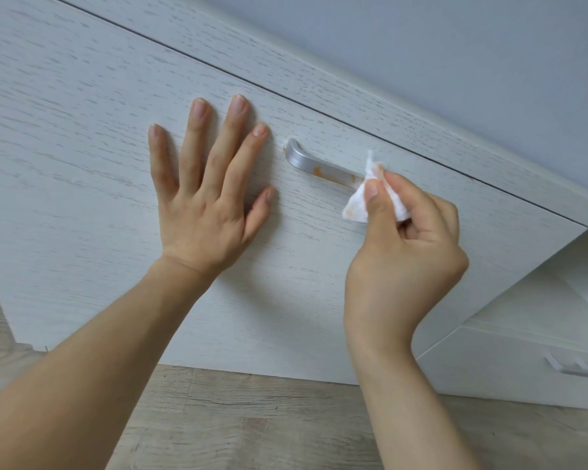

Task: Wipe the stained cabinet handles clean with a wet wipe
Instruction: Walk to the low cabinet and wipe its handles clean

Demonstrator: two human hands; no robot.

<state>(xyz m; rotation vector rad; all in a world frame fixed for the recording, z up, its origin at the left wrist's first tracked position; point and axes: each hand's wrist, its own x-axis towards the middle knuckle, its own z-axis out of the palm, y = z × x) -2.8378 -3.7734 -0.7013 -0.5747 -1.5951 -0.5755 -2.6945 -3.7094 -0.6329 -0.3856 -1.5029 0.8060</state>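
Nearest: grey-brown wood-plank floor [238, 418] along the bottom edge, both bare forearms reaching up from it. Left hand [207, 195] lies flat on the pale whitewashed wood-grain cabinet door [82, 137], fingers straight and spread, gripping nothing, just beside the handle's left end. Right hand [408, 245] pinches a crumpled white wet wipe [357, 205] between thumb and fingertips; wipe has orange smears and touches the right end of the brushed silver metal bar handle [316, 166]. Handle sits near the door's upper edge, orange stain still on its middle section, small orange speck at its left mount. Lower right corner: white drawer front [510, 368] with a small silver handle [569, 366], well apart from the hands. Farthest: plain pale blue-grey wall [455, 45] above the cabinet top.
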